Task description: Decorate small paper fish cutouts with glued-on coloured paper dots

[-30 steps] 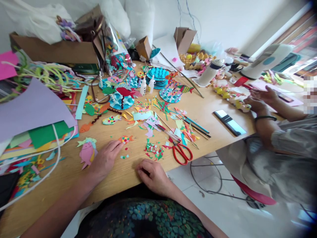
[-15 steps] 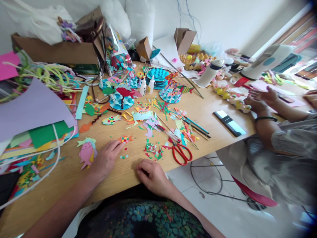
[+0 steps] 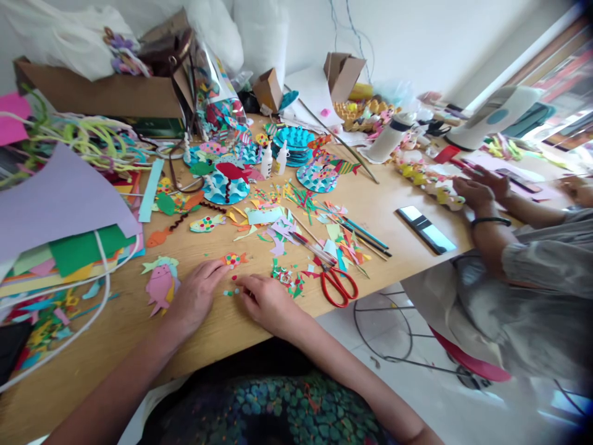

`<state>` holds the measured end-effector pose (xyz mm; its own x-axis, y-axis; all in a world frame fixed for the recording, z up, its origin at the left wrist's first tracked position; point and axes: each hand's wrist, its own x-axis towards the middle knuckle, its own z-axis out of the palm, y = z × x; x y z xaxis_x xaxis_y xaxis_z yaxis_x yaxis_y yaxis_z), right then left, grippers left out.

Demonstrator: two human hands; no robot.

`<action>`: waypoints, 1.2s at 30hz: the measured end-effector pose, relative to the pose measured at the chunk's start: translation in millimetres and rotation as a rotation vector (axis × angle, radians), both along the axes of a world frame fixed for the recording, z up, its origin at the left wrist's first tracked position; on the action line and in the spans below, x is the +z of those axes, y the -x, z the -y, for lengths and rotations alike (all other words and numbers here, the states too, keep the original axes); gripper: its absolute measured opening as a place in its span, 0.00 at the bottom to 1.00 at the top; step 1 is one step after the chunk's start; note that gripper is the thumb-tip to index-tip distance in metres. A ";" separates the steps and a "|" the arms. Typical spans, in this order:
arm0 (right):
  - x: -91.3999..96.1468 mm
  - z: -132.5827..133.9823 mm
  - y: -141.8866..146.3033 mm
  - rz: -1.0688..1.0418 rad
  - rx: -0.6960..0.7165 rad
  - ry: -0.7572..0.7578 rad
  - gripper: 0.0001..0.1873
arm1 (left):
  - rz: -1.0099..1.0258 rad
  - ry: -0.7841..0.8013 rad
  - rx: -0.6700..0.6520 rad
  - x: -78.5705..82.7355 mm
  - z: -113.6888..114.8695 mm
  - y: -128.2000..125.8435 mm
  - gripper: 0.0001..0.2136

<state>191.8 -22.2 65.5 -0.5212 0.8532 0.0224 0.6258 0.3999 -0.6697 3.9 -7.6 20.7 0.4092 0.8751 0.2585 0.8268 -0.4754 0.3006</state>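
Note:
My left hand point(image 3: 197, 294) lies flat and open on the wooden table point(image 3: 393, 191), its fingertips touching a small orange paper fish with coloured dots point(image 3: 234, 259). My right hand point(image 3: 265, 299) rests on the table just right of it, fingers curled, fingertips pinching at tiny paper dots point(image 3: 230, 292). What the fingers hold, if anything, is too small to see. A pink paper fish point(image 3: 160, 285) lies left of my left hand. Red-handled scissors point(image 3: 338, 285) lie to the right of my right hand.
Paper scraps, brushes and pencils point(image 3: 365, 235) cover the table's middle. Blue paper discs point(image 3: 317, 176), two glue bottles point(image 3: 267, 162), coloured paper sheets point(image 3: 60, 204) and a cardboard box point(image 3: 102, 93) stand behind. Another person's hands point(image 3: 477, 188) work at the right, near a phone point(image 3: 425, 230).
My right hand has moved forward and left from the table's near edge to the small paper dots beside my left hand. The left hand has stayed in place.

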 end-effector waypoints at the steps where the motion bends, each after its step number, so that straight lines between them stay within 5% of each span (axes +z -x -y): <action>1: 0.2 -3.1 2.7 0.036 0.003 -0.002 0.15 | 0.007 0.003 0.008 -0.4 0.0 0.3 0.23; 15: -6.0 -18.0 12.0 0.172 -0.045 -0.015 0.17 | 0.033 -0.010 0.003 -1.6 1.7 2.5 0.23; 36: -12.6 2.2 4.1 0.152 -0.042 -0.035 0.17 | -0.047 -0.034 0.004 4.0 1.7 -4.7 0.21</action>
<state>187.7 -24.4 52.9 -0.4845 0.8745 -0.0236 0.7354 0.3925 -0.5524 8.6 -9.3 24.7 0.4180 0.8678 0.2687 0.8418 -0.4812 0.2446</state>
